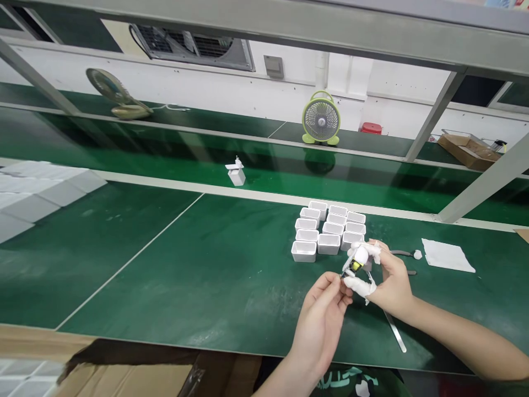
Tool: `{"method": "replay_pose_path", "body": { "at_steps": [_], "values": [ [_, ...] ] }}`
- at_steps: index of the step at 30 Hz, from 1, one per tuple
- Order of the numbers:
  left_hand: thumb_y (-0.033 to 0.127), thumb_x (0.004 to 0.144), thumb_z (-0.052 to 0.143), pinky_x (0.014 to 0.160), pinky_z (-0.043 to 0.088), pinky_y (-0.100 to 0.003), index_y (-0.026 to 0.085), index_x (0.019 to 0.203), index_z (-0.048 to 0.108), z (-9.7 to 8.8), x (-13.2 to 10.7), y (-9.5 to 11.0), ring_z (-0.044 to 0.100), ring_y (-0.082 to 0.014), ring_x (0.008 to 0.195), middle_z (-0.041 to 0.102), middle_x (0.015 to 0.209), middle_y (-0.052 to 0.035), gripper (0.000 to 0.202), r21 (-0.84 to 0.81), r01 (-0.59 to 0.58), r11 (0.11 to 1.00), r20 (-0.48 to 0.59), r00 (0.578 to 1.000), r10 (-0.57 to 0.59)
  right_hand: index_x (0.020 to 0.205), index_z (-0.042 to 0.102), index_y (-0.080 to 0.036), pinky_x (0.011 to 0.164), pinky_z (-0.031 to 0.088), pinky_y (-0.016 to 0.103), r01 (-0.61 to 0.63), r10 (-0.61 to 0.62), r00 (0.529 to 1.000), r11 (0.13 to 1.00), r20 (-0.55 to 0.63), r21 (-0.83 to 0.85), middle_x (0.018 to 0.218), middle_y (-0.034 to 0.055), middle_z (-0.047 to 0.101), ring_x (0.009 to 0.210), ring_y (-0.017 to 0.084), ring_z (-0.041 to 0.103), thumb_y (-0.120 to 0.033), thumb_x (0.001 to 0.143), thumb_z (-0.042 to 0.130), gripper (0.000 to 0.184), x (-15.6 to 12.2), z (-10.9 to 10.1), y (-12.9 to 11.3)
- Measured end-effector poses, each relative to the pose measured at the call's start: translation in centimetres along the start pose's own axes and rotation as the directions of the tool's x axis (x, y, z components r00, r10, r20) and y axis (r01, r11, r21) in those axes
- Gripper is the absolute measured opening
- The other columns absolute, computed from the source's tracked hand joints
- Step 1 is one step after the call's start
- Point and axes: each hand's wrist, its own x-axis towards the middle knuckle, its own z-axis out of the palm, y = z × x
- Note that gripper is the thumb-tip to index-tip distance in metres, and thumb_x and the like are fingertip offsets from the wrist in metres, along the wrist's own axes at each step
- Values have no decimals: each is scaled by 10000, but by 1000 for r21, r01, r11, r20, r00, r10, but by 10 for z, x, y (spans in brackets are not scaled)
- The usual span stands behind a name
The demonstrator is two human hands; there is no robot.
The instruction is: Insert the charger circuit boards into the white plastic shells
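Both my hands meet over the green table, a little in front of a group of several small white open housings (329, 229). My right hand (388, 281), with white wrappings on its fingertips, pinches a small white part with a yellow component (357, 259). My left hand (324, 317) is closed in a pinch at the lower end of that same part. A thin metal strip (394, 331) lies on the table under my right wrist.
A white cloth (446, 255) and a dark tool (403, 255) lie to the right. One white assembled piece (236, 172) stands on the green belt beyond. White trays (37, 190) sit at left, a green fan (321, 122) at the back, cardboard (124, 375) near me.
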Motion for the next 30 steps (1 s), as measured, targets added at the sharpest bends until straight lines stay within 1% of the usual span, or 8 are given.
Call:
{"method": "replay_pose_path", "body": {
  "at_steps": [4,9,11,14,18,24,27,30],
  "values": [
    [481,633,912,673,435,-220,137,693,658,-10,0,0,509,-119,696,559,711,-12,432,190,-1,982,9,1000,-1,883,688,-181,751,515,358,-148,151,985,988,83,-45,816,57,657,815,224,614,-426,776,789,285,-3,-2,2],
    [450,555,956,683,424,-214,135,717,697,-16,-3,-7,500,-107,673,578,689,-7,438,173,50,984,-30,999,-46,805,651,-166,674,510,344,-237,259,940,964,223,-121,814,72,651,802,236,612,-546,737,783,409,-12,0,1],
    [437,564,956,686,426,-219,130,722,702,-18,-3,-11,504,-110,669,584,680,-13,428,158,72,985,-30,997,-69,853,649,-172,689,502,349,-169,200,956,974,213,-153,819,66,657,798,229,609,-519,783,751,369,-13,0,-1],
    [475,618,923,725,456,-250,131,762,713,-22,-3,-13,548,-141,727,634,760,-47,429,96,79,992,-11,997,-78,1044,619,-171,822,478,413,58,-17,986,969,167,-242,819,53,649,793,218,605,-416,851,698,322,-13,-2,-4],
    [620,670,842,838,488,-319,141,965,734,-22,-5,-8,604,-211,890,680,932,-100,573,58,83,995,60,995,-86,1149,556,-135,882,432,455,285,-231,956,874,178,-393,849,81,651,809,235,614,-310,860,669,356,-12,-9,-13],
    [546,695,862,882,489,-317,154,1050,702,-14,-6,0,606,-198,926,678,1002,-95,553,142,53,988,81,995,-65,1230,551,-127,884,418,473,362,-334,931,803,147,-474,889,114,668,840,276,640,-280,871,663,406,-15,-13,-19],
    [490,711,871,848,482,-273,159,1005,695,-11,-7,3,590,-159,860,655,897,-60,477,139,38,989,123,991,-55,1203,575,-135,870,418,473,386,-366,919,769,144,-510,887,118,669,847,284,643,-275,870,680,376,-17,-14,-18],
    [435,713,878,770,468,-232,171,963,685,-12,-8,9,562,-133,804,614,826,-33,411,83,54,995,169,983,-67,1221,572,-113,889,438,492,444,-386,896,774,220,-451,908,137,662,899,304,639,-258,877,687,391,-16,-23,-19]
  ]
}}
